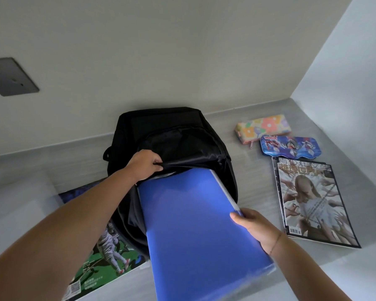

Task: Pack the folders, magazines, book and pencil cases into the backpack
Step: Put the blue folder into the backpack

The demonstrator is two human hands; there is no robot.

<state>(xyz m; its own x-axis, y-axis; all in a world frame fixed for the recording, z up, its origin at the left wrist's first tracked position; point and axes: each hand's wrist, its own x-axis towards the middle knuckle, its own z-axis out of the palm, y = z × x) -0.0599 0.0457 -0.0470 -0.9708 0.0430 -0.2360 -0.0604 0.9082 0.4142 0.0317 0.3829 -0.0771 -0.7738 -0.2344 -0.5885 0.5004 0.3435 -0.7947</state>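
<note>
1. Hazard, judged: the far corners of the blue folder point(195, 224) could snag on the fabric lip of the backpack point(172, 131) if the mouth sags. A slip of the left hand's pinch would be the cause.
2. Hazard, judged: the folder is held at one edge only, so it could twist and jam slantwise in the opening.
3. Blue folder: plain matt cover, stiff-looking, with pale sheets showing along its right edge. The far end is inside the backpack's mouth and the near end projects out of it.
4. Left hand point(146, 164): fingers curled, pinching the upper flap of the backpack's opening and holding it raised.
5. Right hand point(254, 227): clamped on the folder's right edge, thumb on top. The fingers beneath are hidden.
6. Not yet packed, right of the backpack: a magazine point(313, 203), a floral pencil case point(263, 127) and a blue pencil case point(291, 146).
7. Not yet packed: a second magazine point(104, 257), partly under the backpack's left side.
</note>
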